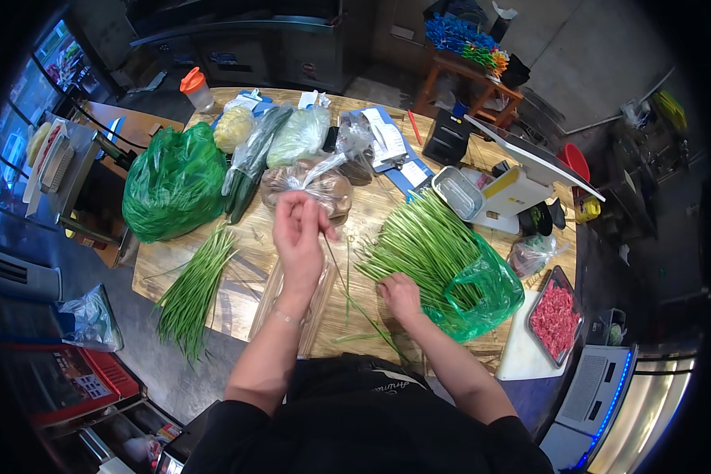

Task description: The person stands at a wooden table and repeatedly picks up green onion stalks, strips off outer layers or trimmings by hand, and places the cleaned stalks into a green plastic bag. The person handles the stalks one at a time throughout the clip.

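My left hand (299, 231) is raised over the wooden table, its fingers closed on the end of a thin green stalk (355, 302) that trails down to the right toward my apron. My right hand (400, 295) touches the near left edge of a large pile of long green stems (420, 249), which look like garlic chives. A green plastic bag (492, 296) wraps the pile's right end. On the table's left lies a smaller bunch of the same stems (198, 290), its leafy tips hanging over the edge. A few loose stalks lie between my arms.
Behind stand a full green bag (175, 183), bagged cucumbers (252, 166), a bag of brown produce (326, 183) and clipboards (391, 142). At right are a scale (509, 192), a foil container (459, 192), and a tray of minced meat (556, 320) on a white cutting board (524, 355).
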Motion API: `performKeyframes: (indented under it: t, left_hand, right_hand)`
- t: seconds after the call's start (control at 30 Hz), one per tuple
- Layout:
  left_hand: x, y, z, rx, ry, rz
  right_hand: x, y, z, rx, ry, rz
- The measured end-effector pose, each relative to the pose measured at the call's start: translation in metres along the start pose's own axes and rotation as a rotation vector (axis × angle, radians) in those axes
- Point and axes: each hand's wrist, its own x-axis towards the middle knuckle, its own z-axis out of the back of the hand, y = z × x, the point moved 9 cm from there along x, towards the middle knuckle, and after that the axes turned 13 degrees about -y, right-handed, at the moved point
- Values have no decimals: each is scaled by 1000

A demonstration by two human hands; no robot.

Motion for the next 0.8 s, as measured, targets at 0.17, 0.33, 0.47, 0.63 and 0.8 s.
performKeyframes:
  t: [0.17, 0.33, 0.47, 0.63, 0.8]
  left_hand:
    - [-89, 59, 45, 23, -3, 670]
    - [-116, 78, 88, -3, -31, 774]
    - [-94, 70, 69, 590, 276, 253]
    - [-115, 74, 26, 682, 481, 231]
    - [-93, 45, 23, 799, 434, 149]
  right_hand:
    - [11, 4, -6, -135, -23, -32]
    - [11, -10, 13, 340, 127, -507]
    - [12, 30, 48, 970, 339, -893]
    - [6, 60, 79, 1135, 453, -1034]
    - [-11, 60, 92, 1366, 462, -1204]
